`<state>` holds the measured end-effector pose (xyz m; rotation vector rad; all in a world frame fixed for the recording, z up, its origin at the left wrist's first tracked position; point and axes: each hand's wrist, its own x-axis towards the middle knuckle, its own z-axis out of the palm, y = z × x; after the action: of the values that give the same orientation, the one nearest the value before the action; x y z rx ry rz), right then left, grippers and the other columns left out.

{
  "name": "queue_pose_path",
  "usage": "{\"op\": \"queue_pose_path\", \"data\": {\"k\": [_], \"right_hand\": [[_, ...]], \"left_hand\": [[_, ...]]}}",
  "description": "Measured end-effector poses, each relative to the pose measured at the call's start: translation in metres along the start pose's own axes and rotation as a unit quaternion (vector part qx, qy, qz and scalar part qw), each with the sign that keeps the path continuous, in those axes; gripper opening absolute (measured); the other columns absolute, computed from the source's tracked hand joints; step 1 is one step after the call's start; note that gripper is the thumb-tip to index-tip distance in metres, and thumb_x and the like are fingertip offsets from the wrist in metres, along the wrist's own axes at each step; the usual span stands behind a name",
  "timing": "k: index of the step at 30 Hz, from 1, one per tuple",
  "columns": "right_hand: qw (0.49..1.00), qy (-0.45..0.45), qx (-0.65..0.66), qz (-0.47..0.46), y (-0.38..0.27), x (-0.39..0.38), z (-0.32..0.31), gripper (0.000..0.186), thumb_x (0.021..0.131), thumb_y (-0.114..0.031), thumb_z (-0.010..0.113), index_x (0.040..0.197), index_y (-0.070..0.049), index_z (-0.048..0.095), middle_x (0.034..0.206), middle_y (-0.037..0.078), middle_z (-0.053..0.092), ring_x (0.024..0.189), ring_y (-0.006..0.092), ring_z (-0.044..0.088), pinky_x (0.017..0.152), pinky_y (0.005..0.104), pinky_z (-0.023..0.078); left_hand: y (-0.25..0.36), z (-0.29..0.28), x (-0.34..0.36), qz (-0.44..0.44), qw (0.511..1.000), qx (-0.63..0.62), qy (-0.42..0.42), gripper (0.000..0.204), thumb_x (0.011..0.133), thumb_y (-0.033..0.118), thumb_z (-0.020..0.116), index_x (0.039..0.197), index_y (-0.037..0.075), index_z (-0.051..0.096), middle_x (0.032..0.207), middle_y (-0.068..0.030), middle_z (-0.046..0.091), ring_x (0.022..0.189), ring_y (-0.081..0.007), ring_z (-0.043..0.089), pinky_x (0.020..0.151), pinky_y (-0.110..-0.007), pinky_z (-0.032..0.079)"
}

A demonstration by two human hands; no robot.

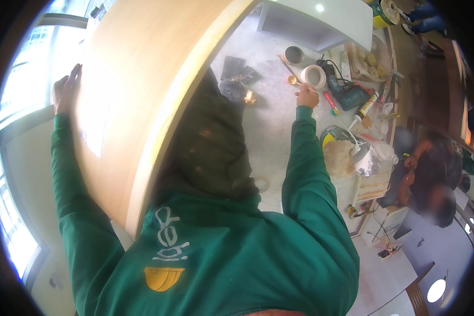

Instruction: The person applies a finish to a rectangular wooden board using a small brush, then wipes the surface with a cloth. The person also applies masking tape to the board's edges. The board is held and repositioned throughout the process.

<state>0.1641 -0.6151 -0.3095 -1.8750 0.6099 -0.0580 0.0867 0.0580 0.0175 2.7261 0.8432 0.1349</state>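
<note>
A large pale wooden panel (142, 79) with a curved-looking edge leans across my left side. My left hand (67, 90) rests at its outer edge, fingers stretched out along it. My right arm reaches forward over a dusty grey surface (266, 113). There my right hand (307, 97) has its fingers curled beside a roll of tape (313, 76). A small round gold-coloured piece (292, 80) sits just past the fingertips. Whatever lies in those fingers is too small to make out. A red-handled tool (331, 102) lies right of this hand.
A teal power drill (347, 96), a sealant tube (364, 108), a dark-centred roll (293, 54) and a plastic bag (367, 159) crowd the right. Dark metal pieces (237, 71) lie ahead. A white box-like unit (316, 23) stands beyond. Another person (432, 171) is at the far right.
</note>
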Motion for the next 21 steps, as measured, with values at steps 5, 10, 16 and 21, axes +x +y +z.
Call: {"op": "queue_pose_path", "data": {"k": [5, 10, 16, 21], "right_hand": [[0.997, -0.018, -0.074, -0.021, 0.016, 0.01, 0.005, 0.023, 0.091, -0.014, 0.064, 0.104, 0.002, 0.073, 0.08, 0.014, 0.074, 0.056, 0.0192, 0.07, 0.056, 0.03, 0.056], [0.999, -0.023, -0.025, 0.01, 0.013, 0.007, 0.003, 0.024, 0.092, -0.014, 0.064, 0.105, 0.003, 0.073, 0.082, 0.015, 0.074, 0.056, 0.0191, 0.07, 0.055, 0.0297, 0.055], [0.988, 0.035, 0.109, 0.102, -0.001, 0.003, -0.007, 0.027, 0.094, -0.017, 0.064, 0.107, 0.005, 0.071, 0.09, 0.015, 0.074, 0.055, 0.0194, 0.069, 0.046, 0.027, 0.051], [0.962, 0.036, 0.181, 0.198, 0.031, 0.011, -0.015, 0.03, 0.096, -0.023, 0.064, 0.109, 0.004, 0.069, 0.095, 0.014, 0.074, 0.056, 0.0202, 0.069, 0.042, 0.0266, 0.048]], "left_hand": [[-0.023, 0.005, 0.02, -0.025, 1.0, 0.008, -0.002, 0.066, 0.082, 0.065, 0.068, 0.084, 0.0, 0.077, 0.069, -0.0068, 0.067, 0.066, -0.0155, 0.063, 0.07, -0.031, 0.049], [0.001, 0.003, 0.022, -0.042, 0.998, 0.042, -0.029, 0.066, 0.082, 0.065, 0.067, 0.085, 0.0, 0.077, 0.07, -0.0069, 0.068, 0.068, -0.0163, 0.062, 0.071, -0.031, 0.049], [0.033, 0.018, 0.006, -0.022, 0.999, 0.019, 0.014, 0.051, 0.092, 0.047, 0.065, 0.084, -0.003, 0.072, 0.06, -0.0094, 0.054, 0.06, -0.0145, 0.047, 0.064, -0.033, 0.041], [0.016, 0.036, 0.024, 0.151, 0.964, 0.209, 0.067, 0.02, 0.096, 0.031, 0.063, 0.108, 0.016, 0.072, 0.064, -0.0119, 0.064, 0.059, -0.026, 0.064, 0.057, -0.038, 0.052]]}}
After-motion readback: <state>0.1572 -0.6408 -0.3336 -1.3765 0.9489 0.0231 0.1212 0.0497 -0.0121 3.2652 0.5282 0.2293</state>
